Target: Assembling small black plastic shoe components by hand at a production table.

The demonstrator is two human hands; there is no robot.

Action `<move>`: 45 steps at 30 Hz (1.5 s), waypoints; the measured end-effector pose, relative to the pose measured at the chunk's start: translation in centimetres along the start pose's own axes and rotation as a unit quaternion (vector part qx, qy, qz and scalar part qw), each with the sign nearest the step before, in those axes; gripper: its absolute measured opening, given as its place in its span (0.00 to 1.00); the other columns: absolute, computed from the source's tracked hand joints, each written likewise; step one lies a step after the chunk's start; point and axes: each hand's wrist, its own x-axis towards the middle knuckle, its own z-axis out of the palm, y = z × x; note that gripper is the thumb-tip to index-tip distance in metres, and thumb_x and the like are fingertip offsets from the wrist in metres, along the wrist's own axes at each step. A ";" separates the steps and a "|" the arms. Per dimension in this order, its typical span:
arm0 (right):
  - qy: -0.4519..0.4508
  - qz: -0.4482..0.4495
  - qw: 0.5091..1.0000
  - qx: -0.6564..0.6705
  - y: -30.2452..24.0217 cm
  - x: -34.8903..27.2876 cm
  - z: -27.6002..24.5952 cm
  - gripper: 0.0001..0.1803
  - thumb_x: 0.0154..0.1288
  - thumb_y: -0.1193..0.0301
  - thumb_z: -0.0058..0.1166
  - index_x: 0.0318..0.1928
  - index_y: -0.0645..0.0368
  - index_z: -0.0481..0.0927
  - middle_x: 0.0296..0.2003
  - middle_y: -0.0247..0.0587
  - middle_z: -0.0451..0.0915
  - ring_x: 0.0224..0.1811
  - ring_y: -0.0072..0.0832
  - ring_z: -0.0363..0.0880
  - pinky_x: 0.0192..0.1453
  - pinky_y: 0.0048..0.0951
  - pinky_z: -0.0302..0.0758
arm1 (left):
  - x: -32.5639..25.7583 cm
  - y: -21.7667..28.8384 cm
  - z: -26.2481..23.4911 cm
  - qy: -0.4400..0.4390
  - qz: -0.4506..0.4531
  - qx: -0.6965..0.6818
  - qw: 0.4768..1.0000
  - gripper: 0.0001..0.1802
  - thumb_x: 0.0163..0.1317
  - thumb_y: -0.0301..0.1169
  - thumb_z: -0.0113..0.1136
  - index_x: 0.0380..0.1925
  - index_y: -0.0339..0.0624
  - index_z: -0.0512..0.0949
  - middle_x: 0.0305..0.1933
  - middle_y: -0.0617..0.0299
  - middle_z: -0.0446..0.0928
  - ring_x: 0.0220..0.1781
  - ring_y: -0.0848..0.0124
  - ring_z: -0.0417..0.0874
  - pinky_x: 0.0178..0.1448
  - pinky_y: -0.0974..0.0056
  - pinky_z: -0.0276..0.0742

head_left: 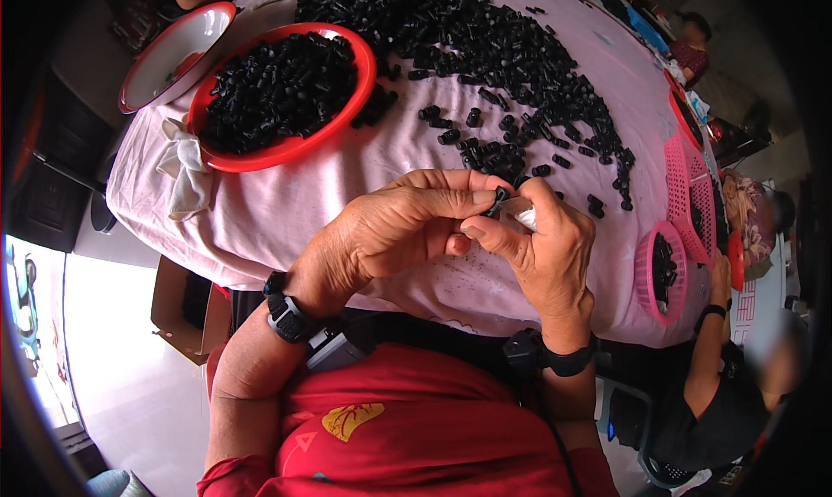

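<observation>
We pinch a small black part (497, 201) between our left hand (394, 233) and right hand (542, 241); the red bowl (367, 77) sits well apart.

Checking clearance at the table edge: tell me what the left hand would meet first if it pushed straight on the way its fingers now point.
The left hand points toward the right hand, so its fingertips would first meet the small black part pinched between them, then the right hand's fingers. Depth is unclear, but they look already touching.

Black plastic parts (511, 55) — red bowl (364, 81), pink tablecloth (329, 194).
</observation>
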 end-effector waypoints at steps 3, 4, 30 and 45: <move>-0.001 0.002 1.000 -0.004 0.0 0.0 0.0 0.13 0.62 0.63 0.60 0.37 0.61 0.77 0.19 0.35 0.78 0.20 0.23 0.76 0.24 0.24 0.70 | 0.0 0.0 0.2 0.005 0.004 0.006 1.000 0.17 0.67 0.29 0.56 0.54 0.38 0.74 0.45 0.67 0.77 0.36 0.80 0.77 0.39 0.72 0.75; -0.002 0.002 1.000 -0.005 0.0 0.0 0.1 0.13 0.62 0.63 0.60 0.37 0.61 0.77 0.19 0.35 0.78 0.20 0.23 0.76 0.24 0.25 0.70 | 0.0 0.0 0.2 0.010 0.006 0.007 1.000 0.17 0.67 0.29 0.56 0.54 0.37 0.73 0.45 0.67 0.77 0.36 0.80 0.77 0.40 0.72 0.75; -0.014 0.006 0.999 -0.033 0.0 0.0 0.2 0.15 0.61 0.60 0.60 0.35 0.60 0.77 0.19 0.37 0.78 0.20 0.26 0.77 0.24 0.27 0.70 | -0.1 -0.2 0.2 0.019 0.008 -0.001 1.000 0.16 0.67 0.29 0.57 0.53 0.38 0.75 0.38 0.68 0.78 0.33 0.80 0.77 0.42 0.71 0.76; -0.016 0.008 0.999 -0.050 0.2 0.0 0.0 0.17 0.60 0.58 0.60 0.34 0.60 0.76 0.19 0.38 0.78 0.20 0.28 0.77 0.23 0.28 0.70 | 0.2 -0.3 0.2 0.022 0.011 -0.006 1.000 0.14 0.65 0.29 0.59 0.50 0.38 0.75 0.37 0.67 0.78 0.33 0.80 0.77 0.39 0.74 0.75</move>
